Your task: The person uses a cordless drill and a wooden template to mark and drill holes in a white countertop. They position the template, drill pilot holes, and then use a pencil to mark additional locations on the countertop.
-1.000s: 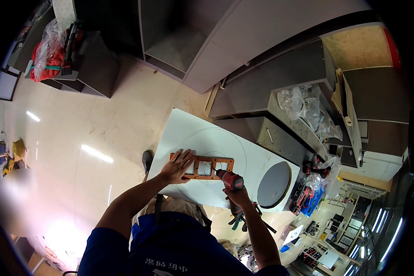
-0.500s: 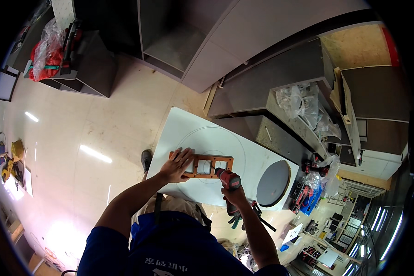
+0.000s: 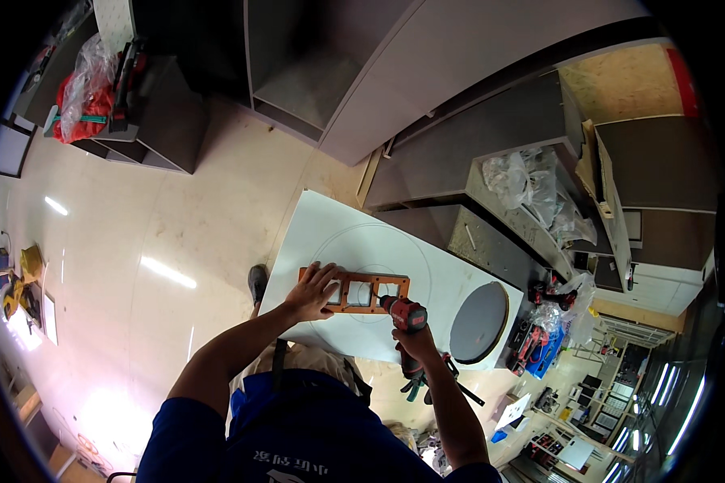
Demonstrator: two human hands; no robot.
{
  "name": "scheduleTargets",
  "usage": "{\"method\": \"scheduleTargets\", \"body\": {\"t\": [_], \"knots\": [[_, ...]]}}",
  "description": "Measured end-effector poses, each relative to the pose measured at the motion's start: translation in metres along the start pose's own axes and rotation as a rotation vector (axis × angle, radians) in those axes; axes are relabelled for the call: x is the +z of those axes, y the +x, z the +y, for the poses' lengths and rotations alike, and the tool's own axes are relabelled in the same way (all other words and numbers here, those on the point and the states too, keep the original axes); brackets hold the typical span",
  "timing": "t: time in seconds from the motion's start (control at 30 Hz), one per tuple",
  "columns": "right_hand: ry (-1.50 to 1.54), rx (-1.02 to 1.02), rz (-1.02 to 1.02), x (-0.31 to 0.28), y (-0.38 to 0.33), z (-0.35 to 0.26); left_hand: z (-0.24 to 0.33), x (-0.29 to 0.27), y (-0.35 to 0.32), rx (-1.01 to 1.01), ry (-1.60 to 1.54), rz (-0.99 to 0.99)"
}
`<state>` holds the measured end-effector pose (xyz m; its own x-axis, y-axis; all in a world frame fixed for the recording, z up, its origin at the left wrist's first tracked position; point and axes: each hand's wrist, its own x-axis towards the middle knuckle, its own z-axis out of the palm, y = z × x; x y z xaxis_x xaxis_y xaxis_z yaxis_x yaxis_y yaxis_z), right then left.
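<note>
A flat orange-brown frame [image 3: 395,282] with a row of square openings lies on a white board [image 3: 298,233]. My left hand [image 3: 314,291] rests on the frame's left end, fingers spread and pressing flat over it. In my right hand [image 3: 413,344] is a red and black cordless drill [image 3: 407,315], with my fingers wrapped round its handle. The drill's front end points left, at the right part of the frame. Whether its bit touches the frame or the board is too small to tell. Pencilled circles show on the board around the frame.
A large round grey cutout [image 3: 479,322] sits in the board's right end. By the board's near edge is a black clamp [image 3: 451,378]. Grey cabinets [image 3: 459,145] stand beyond, one holding clear plastic [image 3: 532,189]. More power tools [image 3: 532,342] lie at the right. A shoe [image 3: 257,282] shows left of the board.
The drill and my right hand have shifted very slightly to the right. My left hand keeps its place on the frame.
</note>
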<state>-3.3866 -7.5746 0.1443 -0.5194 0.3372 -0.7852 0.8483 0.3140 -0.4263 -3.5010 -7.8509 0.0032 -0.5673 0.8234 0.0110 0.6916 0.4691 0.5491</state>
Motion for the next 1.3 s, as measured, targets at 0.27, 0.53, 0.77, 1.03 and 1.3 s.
{"method": "scheduleTargets", "body": {"t": [0.27,0.53,0.77,1.03,1.3], "knots": [[0.098,0.007,0.040,-0.001,-0.023,0.005,0.005,-0.010,0.005,0.013,-0.014,-0.040],[0.363,-0.234,0.230,-0.008,-0.073,0.036,0.014,-0.016,-0.012,-0.021,-0.113,0.057],[0.461,-0.374,0.428,0.012,-0.060,0.091,0.020,-0.045,-0.023,-0.023,-0.175,0.241],[0.141,-0.325,0.666,0.037,-0.030,0.103,0.027,-0.083,-0.024,-0.025,0.004,0.235],[0.279,-0.289,0.688,0.047,-0.054,0.113,0.071,-0.106,0.063,0.116,0.089,0.162]]}}
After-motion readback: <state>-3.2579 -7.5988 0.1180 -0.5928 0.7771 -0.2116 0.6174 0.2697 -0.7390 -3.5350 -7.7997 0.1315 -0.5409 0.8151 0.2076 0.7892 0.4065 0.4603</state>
